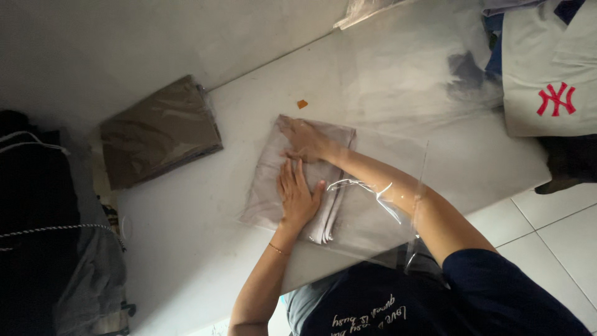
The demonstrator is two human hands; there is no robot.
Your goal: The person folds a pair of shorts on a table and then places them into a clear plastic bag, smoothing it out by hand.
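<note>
Folded grey garment (311, 171): I log it mostly inside clear bag (379, 205) (mouth unsealed); left hand (297, 198) flat, right hand (306, 140) pushing inside, fingers apart.

The folded grey cloth (298, 180) lies flat on the white table (186, 249) in front of me, a soft rectangle with layered edges showing along its near side. It sits partly inside a clear plastic bag (373, 211), whose open, crinkled end spreads toward my body.
</note>
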